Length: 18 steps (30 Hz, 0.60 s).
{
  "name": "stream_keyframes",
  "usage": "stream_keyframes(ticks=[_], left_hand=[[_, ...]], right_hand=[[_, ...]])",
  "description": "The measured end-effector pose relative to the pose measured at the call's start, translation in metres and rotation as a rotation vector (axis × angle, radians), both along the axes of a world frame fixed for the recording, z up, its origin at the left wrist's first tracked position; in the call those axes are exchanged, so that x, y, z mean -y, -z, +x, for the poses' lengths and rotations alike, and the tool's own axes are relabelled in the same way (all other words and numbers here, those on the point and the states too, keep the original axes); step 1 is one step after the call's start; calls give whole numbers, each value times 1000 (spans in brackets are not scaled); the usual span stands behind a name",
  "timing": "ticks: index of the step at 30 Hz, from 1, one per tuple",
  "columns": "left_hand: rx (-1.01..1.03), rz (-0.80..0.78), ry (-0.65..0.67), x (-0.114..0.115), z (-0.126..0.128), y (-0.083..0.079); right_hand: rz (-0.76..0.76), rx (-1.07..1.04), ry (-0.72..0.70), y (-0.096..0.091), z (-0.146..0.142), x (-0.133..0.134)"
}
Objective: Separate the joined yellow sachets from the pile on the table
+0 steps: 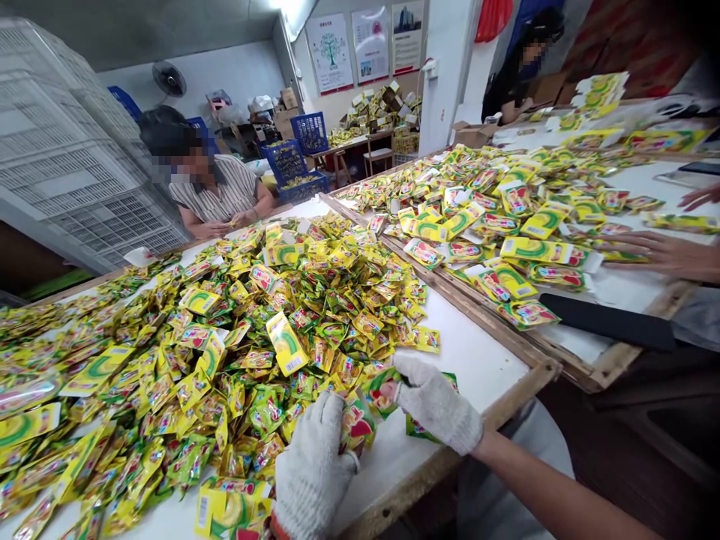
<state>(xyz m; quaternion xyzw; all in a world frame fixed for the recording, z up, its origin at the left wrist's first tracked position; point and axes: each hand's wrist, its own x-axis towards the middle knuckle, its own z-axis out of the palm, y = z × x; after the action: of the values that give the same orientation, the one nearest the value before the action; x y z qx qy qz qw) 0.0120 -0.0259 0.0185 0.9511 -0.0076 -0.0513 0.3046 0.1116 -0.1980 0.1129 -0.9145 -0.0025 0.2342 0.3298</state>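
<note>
Both my hands wear white knit gloves. My left hand (313,465) is closed round a few small green and red candy packets (356,429) near the table's front edge. My right hand (436,405) is closed too, pinching a stack of the same packets (382,390), with another packet (417,429) under its palm. A big heap of small yellow-green packets (236,330) covers the white table (478,360) in front of both hands. Larger flat yellow bags (286,343) lie mixed into the heap.
A person in a striped top (222,191) sits across the table. Another person's bare hands (658,251) rest on the neighbouring table (619,289), also strewn with packets. White crates (73,150) stack at the left; blue baskets (295,161) and boxes stand behind.
</note>
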Motion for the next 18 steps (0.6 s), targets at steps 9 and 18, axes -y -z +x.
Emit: stream_keyframes(ticks=[9,18], left_hand=[[-266,-96,-113,5,2,-4],[200,-84,189,-7,1,1]], right_hand=[[52,-37,26,-3,-10,5],[-186,-88,-360,-10,7,14]])
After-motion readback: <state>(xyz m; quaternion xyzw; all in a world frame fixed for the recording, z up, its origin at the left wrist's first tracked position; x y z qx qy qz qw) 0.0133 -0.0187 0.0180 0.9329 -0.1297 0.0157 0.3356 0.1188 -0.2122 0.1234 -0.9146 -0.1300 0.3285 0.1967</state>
